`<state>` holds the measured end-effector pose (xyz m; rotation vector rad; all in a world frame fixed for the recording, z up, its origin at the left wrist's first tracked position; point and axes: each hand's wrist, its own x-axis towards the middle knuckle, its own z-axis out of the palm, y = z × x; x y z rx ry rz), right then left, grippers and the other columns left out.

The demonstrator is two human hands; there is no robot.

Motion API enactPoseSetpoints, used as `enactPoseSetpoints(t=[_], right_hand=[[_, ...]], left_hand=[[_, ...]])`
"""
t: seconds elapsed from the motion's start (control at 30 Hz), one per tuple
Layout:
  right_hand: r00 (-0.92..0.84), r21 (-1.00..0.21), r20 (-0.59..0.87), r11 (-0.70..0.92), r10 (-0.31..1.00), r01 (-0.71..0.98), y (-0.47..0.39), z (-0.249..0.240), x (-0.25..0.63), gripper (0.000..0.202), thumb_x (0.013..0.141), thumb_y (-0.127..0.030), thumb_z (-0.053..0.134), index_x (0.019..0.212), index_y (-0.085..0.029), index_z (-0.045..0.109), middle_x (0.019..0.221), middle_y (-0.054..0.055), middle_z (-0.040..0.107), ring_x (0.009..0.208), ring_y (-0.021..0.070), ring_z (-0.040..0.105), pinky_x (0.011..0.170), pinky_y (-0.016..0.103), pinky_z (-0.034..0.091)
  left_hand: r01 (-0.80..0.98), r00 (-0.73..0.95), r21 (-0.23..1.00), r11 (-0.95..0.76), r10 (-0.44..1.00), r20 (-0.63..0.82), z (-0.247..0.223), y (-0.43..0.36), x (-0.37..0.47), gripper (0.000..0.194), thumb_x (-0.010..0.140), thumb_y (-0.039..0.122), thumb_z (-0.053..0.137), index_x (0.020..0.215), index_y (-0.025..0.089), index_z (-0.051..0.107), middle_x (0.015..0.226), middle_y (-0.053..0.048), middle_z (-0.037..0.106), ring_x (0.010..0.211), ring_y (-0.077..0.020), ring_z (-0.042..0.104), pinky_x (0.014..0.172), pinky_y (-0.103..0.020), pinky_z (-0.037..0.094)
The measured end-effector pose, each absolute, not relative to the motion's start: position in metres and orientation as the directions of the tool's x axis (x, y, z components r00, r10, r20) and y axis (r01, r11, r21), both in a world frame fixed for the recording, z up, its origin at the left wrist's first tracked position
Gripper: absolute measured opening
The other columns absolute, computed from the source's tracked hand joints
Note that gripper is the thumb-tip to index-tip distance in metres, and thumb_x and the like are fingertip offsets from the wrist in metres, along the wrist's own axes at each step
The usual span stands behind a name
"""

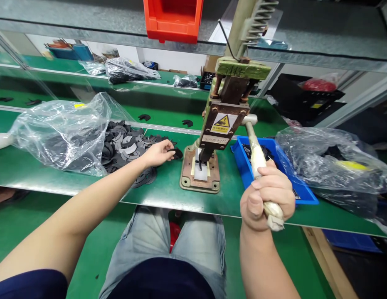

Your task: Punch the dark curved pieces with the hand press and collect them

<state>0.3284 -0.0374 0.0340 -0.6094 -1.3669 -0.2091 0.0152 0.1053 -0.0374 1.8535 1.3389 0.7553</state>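
My left hand pinches a black curved piece just left of the press base. Beside it a pile of dark curved pieces spills from a clear plastic bag. My right hand is wrapped round the tape-covered lever handle of the green and brown press. Under the press head, a small dark part stands on a metal plate. Behind my right hand sits a blue bin with small black parts in it.
An orange bin hangs from the grey shelf above. Another plastic bag lies at the right. Two curved pieces, one of them a black arc, lie on the green surface behind. Another person's hand shows at the left edge.
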Motion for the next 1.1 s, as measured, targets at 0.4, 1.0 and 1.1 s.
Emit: enactPoseSetpoints(t=[0.4,1.0,1.1], right_hand=[[0.218,-0.290,0.953,0.839,0.210,0.460,-0.037,0.034,0.328,0.024,0.085,-0.037,0.071,0.074,-0.023,0.055,0.074,-0.002,0.058,0.090,0.0210,0.067,0.103,0.061,0.057],[0.212,-0.302,0.951,0.831,0.226,0.467,-0.040,0.035,0.327,0.025,0.087,-0.040,0.071,0.075,-0.024,0.055,0.075,-0.002,0.057,0.091,0.0213,0.066,0.106,0.063,0.055],[0.217,-0.301,0.950,0.839,0.224,0.453,-0.040,0.035,0.326,0.025,0.087,-0.038,0.070,0.075,-0.023,0.055,0.075,-0.001,0.058,0.091,0.0210,0.066,0.106,0.062,0.055]], left_hand=[[0.813,0.422,0.486,-0.319,0.899,-0.117,-0.038,0.094,0.021,0.024,0.091,0.025,0.066,0.114,0.022,0.059,0.105,-0.011,0.077,0.099,-0.0296,0.076,0.085,-0.039,0.058],[0.188,0.306,0.973,0.134,0.933,-0.187,-0.025,0.086,0.095,0.018,0.086,0.022,0.081,0.082,0.014,0.065,0.067,0.000,0.069,0.054,-0.0101,0.064,0.056,-0.022,0.053],[0.247,0.299,0.965,0.090,0.940,-0.164,-0.023,0.091,0.094,0.023,0.084,0.024,0.083,0.078,0.015,0.062,0.062,0.004,0.064,0.053,-0.0107,0.065,0.055,-0.021,0.051]])
